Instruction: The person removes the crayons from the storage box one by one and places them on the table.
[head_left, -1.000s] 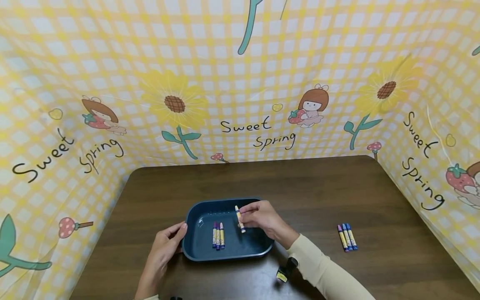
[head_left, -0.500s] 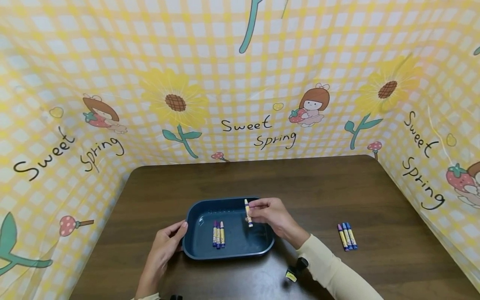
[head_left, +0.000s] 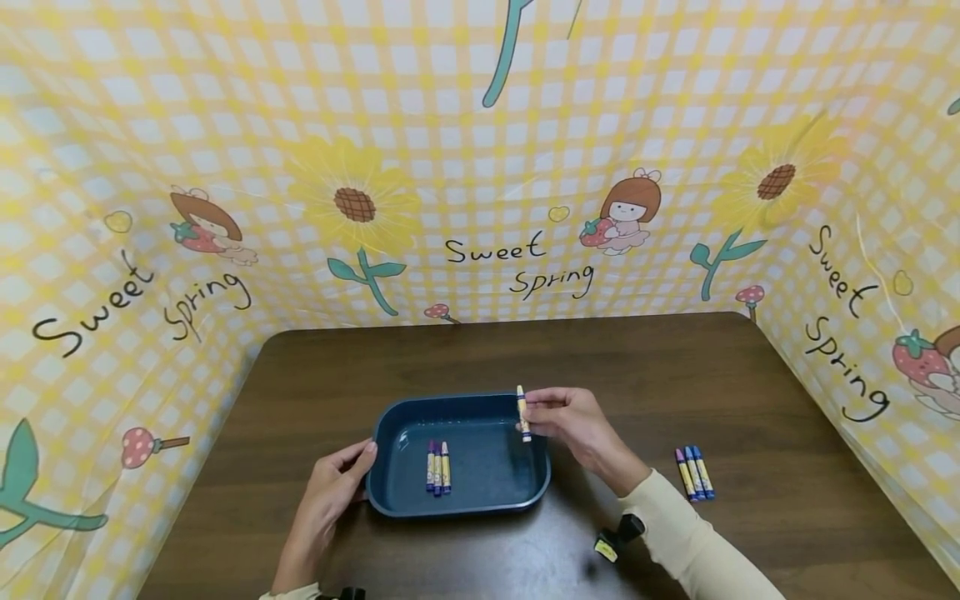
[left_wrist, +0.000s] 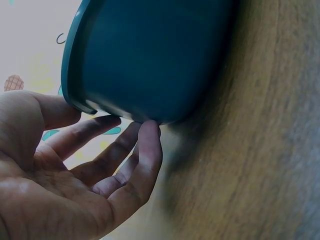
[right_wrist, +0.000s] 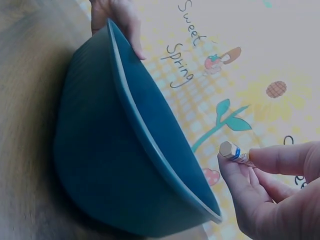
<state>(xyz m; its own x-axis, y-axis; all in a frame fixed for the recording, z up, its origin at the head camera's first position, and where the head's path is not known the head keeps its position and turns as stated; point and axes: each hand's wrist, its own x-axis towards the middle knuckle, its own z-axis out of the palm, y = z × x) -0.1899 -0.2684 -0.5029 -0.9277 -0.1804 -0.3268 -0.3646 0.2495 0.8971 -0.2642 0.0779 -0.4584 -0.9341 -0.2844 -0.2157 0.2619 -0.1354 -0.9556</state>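
My right hand [head_left: 581,421] pinches a pale-tipped crayon [head_left: 523,414] between thumb and fingers, over the right end of a dark blue rectangular tray [head_left: 487,507]. In the right wrist view the crayon [right_wrist: 235,152] shows end-on at the fingertips, above the tray's rim [right_wrist: 145,131]. My left hand [head_left: 327,492] holds the tray's left end. Its thumb [left_wrist: 60,111] lies at the rim and its bent fingers touch the outer wall, as the left wrist view shows. Inside the tray, three crayons [head_left: 438,468] lie side by side, left of the middle.
Three more crayons [head_left: 695,473], one pink-tipped and two blue-tipped, lie side by side on the brown wooden table [head_left: 622,358], right of the tray. A yellow checked cloth [head_left: 480,183] stands around the table's back and sides.
My right hand has moved right and away from me with the crayon, from over the tray's inside to its right rim. The left hand and the tray have stayed in place.
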